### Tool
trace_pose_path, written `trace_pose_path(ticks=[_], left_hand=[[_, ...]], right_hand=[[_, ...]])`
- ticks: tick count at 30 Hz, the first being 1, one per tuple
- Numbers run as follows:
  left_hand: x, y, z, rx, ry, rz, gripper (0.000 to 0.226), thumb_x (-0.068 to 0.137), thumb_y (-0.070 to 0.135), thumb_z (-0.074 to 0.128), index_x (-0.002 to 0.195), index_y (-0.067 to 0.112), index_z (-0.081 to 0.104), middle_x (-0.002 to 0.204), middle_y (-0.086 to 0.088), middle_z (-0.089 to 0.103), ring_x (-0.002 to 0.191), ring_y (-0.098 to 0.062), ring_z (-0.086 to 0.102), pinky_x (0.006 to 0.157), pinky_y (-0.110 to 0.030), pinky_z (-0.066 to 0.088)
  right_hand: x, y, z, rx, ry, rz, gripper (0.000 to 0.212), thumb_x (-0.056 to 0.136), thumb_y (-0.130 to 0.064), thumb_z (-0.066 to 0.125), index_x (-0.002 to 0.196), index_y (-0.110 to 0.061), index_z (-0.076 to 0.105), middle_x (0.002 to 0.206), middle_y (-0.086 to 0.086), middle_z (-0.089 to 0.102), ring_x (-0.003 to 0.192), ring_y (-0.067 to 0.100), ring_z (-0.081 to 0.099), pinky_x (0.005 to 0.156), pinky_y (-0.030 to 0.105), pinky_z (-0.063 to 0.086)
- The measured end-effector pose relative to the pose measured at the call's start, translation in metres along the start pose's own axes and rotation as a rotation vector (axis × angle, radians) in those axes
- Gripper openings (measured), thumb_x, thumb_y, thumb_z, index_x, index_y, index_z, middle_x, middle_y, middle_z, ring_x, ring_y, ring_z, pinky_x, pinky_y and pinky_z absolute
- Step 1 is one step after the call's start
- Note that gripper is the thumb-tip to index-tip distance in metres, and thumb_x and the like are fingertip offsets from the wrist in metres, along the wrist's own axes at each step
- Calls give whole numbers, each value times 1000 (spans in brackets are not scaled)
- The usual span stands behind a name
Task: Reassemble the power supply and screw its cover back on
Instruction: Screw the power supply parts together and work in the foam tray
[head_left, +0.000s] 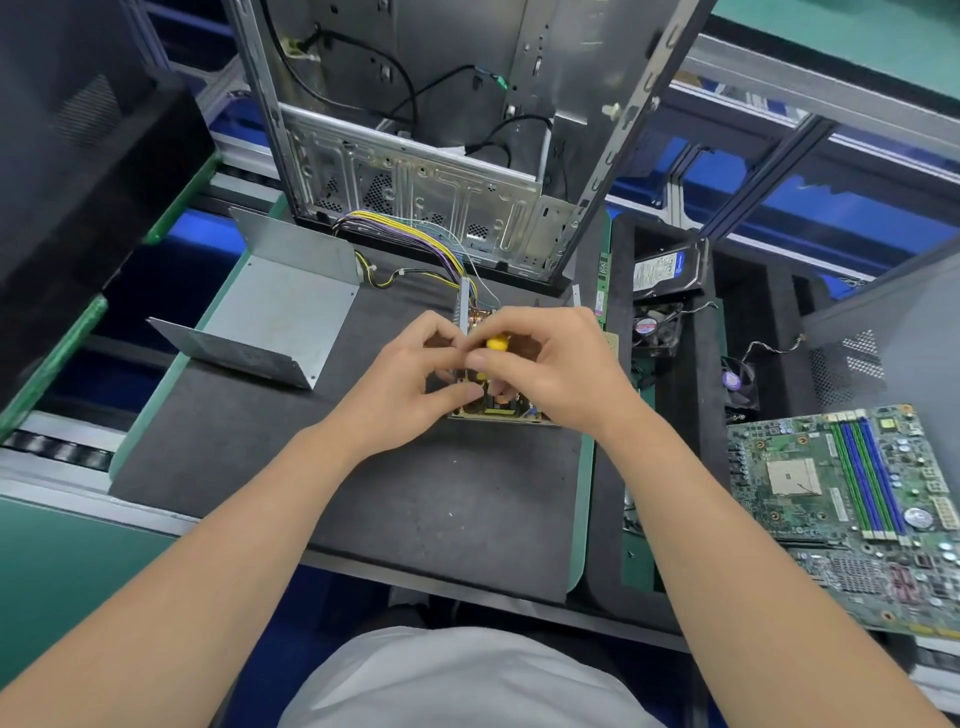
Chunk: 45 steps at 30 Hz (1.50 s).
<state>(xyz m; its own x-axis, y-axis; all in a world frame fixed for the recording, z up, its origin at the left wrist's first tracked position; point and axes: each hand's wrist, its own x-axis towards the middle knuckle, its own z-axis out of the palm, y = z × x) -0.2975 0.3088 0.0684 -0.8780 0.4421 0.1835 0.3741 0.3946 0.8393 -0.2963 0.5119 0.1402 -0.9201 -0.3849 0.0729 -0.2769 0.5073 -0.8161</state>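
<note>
Power supply (498, 411) is being screened by both hands: yellow tool (497, 342) being gripped by right hand (550, 358), hold of left hand (405, 384) unclear; cover (280, 312) lying apart, leftward.

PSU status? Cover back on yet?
Not yet. Done: nothing closed up; the board sits exposed on the mat. In hand: right hand grips a yellow item, likely a tool, over the board; left hand grip is hidden. To do: the cover lies aside, still to fit and screw down.
</note>
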Motion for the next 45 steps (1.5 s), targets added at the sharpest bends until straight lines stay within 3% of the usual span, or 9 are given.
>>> trace_pose_path(ticks=[5,9,11,16,19,22,35,42,45], left_hand=[[0,3,0,-49,26,-76,28,87,19,83,99,35,64,107,11,52,89,-18,62,81,-36,54],[-1,2,-3,-24,-38,-6,21,92,14,78,106,29,74,112,6,50,99,-15,59,88,-26,52],[0,2,-2,-16,-44,1,17,93,13,76,108,23,76,113,4,50,103,-14,57,89,-22,51],[0,3,-1,-48,-8,-62,18,89,14,80,100,22,69,110,8,51,91,-14,62,82,-26,53],[0,2,-2,-28,-42,-16,14,92,12,77,104,17,71,113,4,50,102,-11,59,88,-24,51],[0,3,-2,-2,-66,15,14,95,11,73,109,13,74,113,3,48,107,-10,56,90,-21,51],[-3,2,-3,34,-31,15,24,90,11,79,112,18,73,113,9,48,104,-4,58,87,-8,45],[0,-1,-10,151,-31,37,48,81,-7,71,113,29,73,110,8,49,104,-7,54,91,-13,43],[-1,5,-6,304,95,36,44,79,1,69,111,30,73,106,10,50,106,-13,44,95,-37,40]], right_hand=[[8,-8,14,-253,196,61,45,77,-53,90,69,-20,60,60,-5,59,60,19,61,57,39,50],[1,-1,3,-17,-52,-31,8,95,-24,74,99,-18,75,89,-6,73,70,12,67,66,36,55],[-3,1,-4,145,-86,5,9,94,-15,74,102,-15,78,87,-1,75,68,18,73,64,40,61],[6,-1,15,-164,198,86,45,72,-51,92,67,-23,58,59,-9,60,55,7,48,55,32,44],[5,0,9,-48,58,6,24,82,-46,83,84,-26,70,72,-13,63,60,10,53,59,30,46],[-1,7,-1,154,-117,6,14,94,-18,74,107,-19,77,88,-1,72,68,27,67,68,52,61],[-5,-3,18,137,188,197,22,78,-25,94,95,-22,81,78,-2,78,69,30,74,67,51,65],[-20,-15,-13,117,439,106,11,88,-27,84,93,-20,78,77,0,75,66,22,76,70,50,64],[-27,-9,-30,212,474,147,8,91,-16,82,93,-13,75,80,5,75,69,26,78,68,48,65]])
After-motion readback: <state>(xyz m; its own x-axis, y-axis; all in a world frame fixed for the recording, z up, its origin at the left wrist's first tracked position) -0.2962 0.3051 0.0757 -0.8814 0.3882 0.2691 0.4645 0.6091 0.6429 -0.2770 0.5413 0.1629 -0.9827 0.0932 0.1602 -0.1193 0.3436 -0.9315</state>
